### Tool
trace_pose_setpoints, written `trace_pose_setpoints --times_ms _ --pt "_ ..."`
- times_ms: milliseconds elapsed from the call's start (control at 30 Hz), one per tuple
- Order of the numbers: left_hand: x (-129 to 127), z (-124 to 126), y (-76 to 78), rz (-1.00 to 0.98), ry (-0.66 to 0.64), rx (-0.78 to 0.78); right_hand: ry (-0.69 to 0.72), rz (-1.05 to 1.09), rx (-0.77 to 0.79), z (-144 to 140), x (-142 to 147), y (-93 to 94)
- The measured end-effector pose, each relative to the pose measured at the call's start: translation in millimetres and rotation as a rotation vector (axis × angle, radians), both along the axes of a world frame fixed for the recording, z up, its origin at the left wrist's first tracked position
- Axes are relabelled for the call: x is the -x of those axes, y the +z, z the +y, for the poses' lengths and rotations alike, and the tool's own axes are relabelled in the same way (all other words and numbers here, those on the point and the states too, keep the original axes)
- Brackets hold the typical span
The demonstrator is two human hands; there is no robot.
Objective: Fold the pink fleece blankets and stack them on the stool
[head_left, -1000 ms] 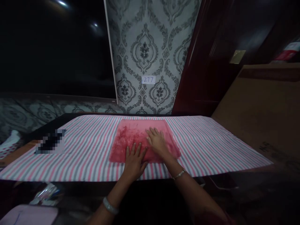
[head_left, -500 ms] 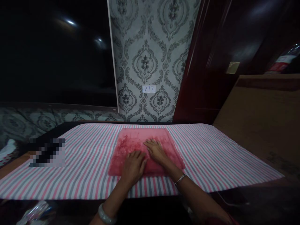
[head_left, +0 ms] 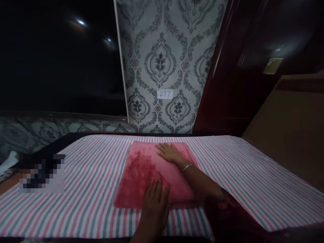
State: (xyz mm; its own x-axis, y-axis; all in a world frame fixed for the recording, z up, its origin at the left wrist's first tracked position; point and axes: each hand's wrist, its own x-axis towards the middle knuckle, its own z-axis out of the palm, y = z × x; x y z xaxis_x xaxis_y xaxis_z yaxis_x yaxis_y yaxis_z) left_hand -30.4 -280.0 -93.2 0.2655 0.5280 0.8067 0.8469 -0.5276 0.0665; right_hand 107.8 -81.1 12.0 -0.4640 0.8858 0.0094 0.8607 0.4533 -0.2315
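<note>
Fuzzy towel [head_left: 152, 172] is showing mottled pinkish red, striped sheet [head_left: 83, 195] is running pink, grey and white, wallpaper [head_left: 162, 64] is sporting grey damask.

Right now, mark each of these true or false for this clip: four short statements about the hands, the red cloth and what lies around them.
1. Both hands lie flat on the red cloth. True: left hand at its near edge, right hand near its far edge.
2. The red cloth lies on a plain green sheet. False: on a striped sheet, pink, grey and white.
3. The label on the wall reads 277. True.
4. The right wrist is bare. False: it wears a thin bracelet.
</note>
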Motion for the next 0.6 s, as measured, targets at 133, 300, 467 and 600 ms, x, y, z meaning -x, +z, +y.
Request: trace_pose_setpoints --times_ms 133,300,467,600 --pt "-1 -1 -1.2 -0.023 -0.008 0.0 -0.064 0.024 -0.003 18 1 -6.8" --pt "-1 -2 0.5 -0.016 0.003 0.007 -0.084 0.05 -0.039 16 2 -14.7" --pt "0 -5 9.3 0.056 0.011 0.012 -0.087 0.058 -0.04 11 2 -7.3" --pt "6 -8 26.2 0.06 -0.008 0.039 -0.086 0.064 -0.045 -2 12 9.2"
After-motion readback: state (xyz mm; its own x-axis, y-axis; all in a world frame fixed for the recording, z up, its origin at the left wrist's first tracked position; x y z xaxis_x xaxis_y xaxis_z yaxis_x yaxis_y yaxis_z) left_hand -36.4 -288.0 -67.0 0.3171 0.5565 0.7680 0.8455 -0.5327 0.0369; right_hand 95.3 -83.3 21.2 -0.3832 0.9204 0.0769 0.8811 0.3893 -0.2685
